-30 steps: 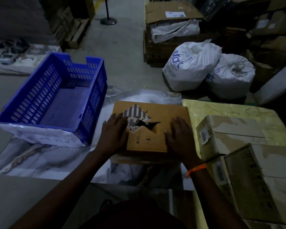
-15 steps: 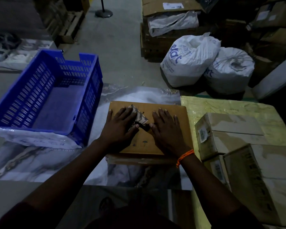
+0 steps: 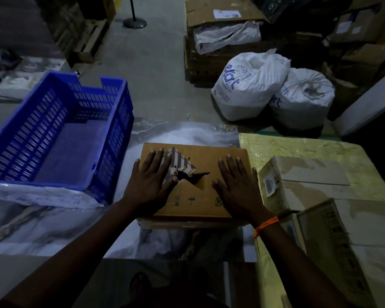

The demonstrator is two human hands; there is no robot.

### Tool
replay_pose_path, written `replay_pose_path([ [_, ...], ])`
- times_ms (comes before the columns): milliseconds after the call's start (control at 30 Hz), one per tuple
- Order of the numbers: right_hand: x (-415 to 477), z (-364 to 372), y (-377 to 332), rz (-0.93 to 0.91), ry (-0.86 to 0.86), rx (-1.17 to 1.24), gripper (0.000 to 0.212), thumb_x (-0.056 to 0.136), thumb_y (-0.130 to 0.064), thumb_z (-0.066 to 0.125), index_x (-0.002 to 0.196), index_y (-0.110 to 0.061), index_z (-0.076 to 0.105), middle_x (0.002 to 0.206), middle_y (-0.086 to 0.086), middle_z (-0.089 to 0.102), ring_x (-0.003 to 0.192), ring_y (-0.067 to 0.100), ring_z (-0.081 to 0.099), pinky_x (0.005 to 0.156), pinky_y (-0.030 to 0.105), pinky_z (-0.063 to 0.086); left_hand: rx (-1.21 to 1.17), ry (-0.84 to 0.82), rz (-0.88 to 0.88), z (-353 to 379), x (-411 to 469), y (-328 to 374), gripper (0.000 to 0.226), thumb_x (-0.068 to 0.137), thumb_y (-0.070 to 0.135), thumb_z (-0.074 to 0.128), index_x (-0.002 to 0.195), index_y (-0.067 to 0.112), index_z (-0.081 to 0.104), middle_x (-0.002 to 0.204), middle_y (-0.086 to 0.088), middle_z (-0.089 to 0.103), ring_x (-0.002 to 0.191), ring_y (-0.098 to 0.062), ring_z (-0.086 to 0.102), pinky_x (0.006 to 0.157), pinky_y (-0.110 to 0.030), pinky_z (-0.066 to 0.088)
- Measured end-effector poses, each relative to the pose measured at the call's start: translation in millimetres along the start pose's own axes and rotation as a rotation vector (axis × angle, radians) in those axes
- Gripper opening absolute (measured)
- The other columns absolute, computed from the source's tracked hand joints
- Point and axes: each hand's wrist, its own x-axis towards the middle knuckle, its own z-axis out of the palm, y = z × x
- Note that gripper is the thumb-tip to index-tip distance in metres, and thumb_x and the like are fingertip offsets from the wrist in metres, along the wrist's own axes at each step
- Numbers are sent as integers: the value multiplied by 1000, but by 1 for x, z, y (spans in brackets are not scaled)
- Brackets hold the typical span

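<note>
A flat brown cardboard box (image 3: 209,156) lies on the marbled table (image 3: 53,230) in front of me. Its top carries a striped diamond label (image 3: 179,162) with a torn dark hole (image 3: 187,175) at the middle. My left hand (image 3: 152,181) lies flat on the box's left part, fingers straight, covering part of the label. My right hand (image 3: 237,185) lies flat on the right part, fingers straight, with an orange thread band on the wrist. Neither hand grips anything.
A blue slotted plastic crate (image 3: 60,134) stands on the table to the left, nothing visible inside. Two more cardboard boxes (image 3: 309,174) (image 3: 347,241) sit on a yellow-wrapped surface at right. Two white sacks (image 3: 247,85) and stacked cartons (image 3: 220,30) stand on the floor beyond.
Both hands were together over the torn label half a second ago; they have slid apart, the left to the box's left part, the right to its right part.
</note>
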Motion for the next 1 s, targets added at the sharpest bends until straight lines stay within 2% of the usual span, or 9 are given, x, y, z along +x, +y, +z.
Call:
replay_pose_path([
  [267,-3,0,-5,22,10,89,73,99,-74,18,164,-43,4,173,-14,-9,158,9,-16,123,60,10,-24,9,8,2,-1,0,77,98,73,8,162,34,-11,169,7,-22,154,-14,-25,126,-51,-5],
  [367,-2,-2,-6,131,121,221,79,97,-72,35,164,-34,18,174,-3,4,160,18,2,120,55,27,-49,36,9,3,0,0,78,98,74,11,163,33,-5,170,5,-17,155,-15,-21,127,-53,0],
  [500,1,-4,-4,423,267,478,87,96,-64,56,164,-25,19,169,9,23,152,31,31,116,49,37,-208,165,-104,1,-8,4,87,102,69,33,165,19,0,171,-3,-14,157,-21,-14,124,-43,8],
  [567,2,-4,-2,515,243,584,93,91,-75,53,163,-24,22,159,11,43,140,35,47,111,52,45,-339,195,-201,1,-12,5,95,98,67,44,164,18,-5,172,-4,-11,159,-26,-1,121,-43,20],
  [633,2,-6,-2,533,232,666,90,84,-82,51,155,-30,33,141,5,61,123,33,62,100,53,53,-482,202,-309,-1,-12,0,105,91,75,48,164,17,-1,171,-10,11,154,-29,24,120,-50,31],
  [700,1,-11,-3,513,257,738,79,82,-78,57,145,-31,45,127,-2,67,110,27,67,94,51,57,-618,209,-369,-6,-12,-8,111,81,85,47,163,18,11,162,-11,36,143,-32,43,115,-56,39],
  [767,0,-16,-6,511,285,806,68,82,-71,63,136,-31,53,119,-5,69,103,22,69,91,49,59,-686,215,-344,-9,-12,-13,107,78,85,52,159,23,21,154,-8,48,135,-30,52,110,-57,44],
  [900,-1,-31,-11,521,341,897,67,84,-63,71,138,-30,49,119,-5,68,104,22,68,93,45,58,-750,287,-288,-21,-8,-8,118,71,84,59,162,22,18,160,-10,38,145,-29,40,120,-55,32],
  [1000,2,-44,-15,511,375,950,67,89,-50,75,140,-23,43,116,-2,60,104,22,63,87,38,52,-768,336,-269,-31,-4,-3,121,68,66,66,164,16,12,161,-17,26,150,-31,26,118,-44,24],
])
